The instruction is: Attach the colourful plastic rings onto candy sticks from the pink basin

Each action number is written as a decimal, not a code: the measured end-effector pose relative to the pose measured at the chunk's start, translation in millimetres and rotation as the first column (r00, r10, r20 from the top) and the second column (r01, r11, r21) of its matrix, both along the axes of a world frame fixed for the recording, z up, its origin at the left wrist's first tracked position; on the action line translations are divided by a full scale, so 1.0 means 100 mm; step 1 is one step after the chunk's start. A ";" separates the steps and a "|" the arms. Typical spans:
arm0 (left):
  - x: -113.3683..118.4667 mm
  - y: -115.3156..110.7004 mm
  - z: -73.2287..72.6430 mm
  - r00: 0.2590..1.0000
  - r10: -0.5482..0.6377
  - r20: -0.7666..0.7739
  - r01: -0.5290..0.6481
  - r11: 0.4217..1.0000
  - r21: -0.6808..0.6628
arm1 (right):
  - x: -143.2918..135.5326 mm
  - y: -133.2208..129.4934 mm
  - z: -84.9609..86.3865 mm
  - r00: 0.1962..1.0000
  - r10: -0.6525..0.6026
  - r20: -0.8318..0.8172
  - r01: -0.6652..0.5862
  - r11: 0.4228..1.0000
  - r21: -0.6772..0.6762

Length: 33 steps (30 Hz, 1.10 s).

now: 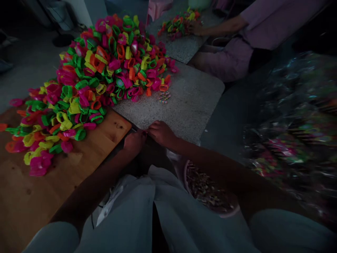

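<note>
My left hand point(134, 143) and my right hand point(161, 134) meet at the near edge of the grey speckled table point(189, 105). The fingers of both are closed, their tips close together around something small and dark that I cannot make out. Beyond them rises a large heap of bright plastic toy watches point(100, 66) in pink, green, yellow and orange. Between that heap and my right hand lie several small striped pieces point(164, 97). Under my right forearm is a pink tub point(186, 172) full of small mixed pieces point(205, 188).
The heap spills onto a wooden board point(86, 154) at left. Clear plastic bags point(295, 140) with colourful contents fill the right side. Across the table a co-worker's hand point(195, 28) touches a smaller pile point(180, 24). A pink stool point(157, 10) stands behind.
</note>
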State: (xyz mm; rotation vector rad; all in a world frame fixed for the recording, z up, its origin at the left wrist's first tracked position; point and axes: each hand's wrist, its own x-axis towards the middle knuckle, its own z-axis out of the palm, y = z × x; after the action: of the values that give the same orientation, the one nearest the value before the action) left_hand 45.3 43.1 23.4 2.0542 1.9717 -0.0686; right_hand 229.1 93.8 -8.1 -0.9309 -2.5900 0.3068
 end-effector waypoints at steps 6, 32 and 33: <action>-0.06 0.02 -0.05 1.000 -0.002 0.004 0.002 1.000 0.026 | -0.04 -0.02 0.04 0.996 0.000 0.090 -0.007 0.997 0.073; 0.23 0.12 0.04 0.998 -0.056 -0.019 0.058 0.985 0.163 | 0.20 0.14 -0.06 0.996 -0.073 0.051 0.074 0.997 -0.016; 0.22 0.12 0.03 0.999 -0.048 -0.022 0.051 0.984 0.171 | 0.20 0.14 -0.05 0.996 -0.078 0.053 0.078 0.997 -0.012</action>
State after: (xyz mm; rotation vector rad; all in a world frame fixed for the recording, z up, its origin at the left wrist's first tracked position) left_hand 67.8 54.9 26.8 2.2165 2.0000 0.0750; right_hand 249.0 108.1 -13.4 -1.0553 -2.5935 0.2831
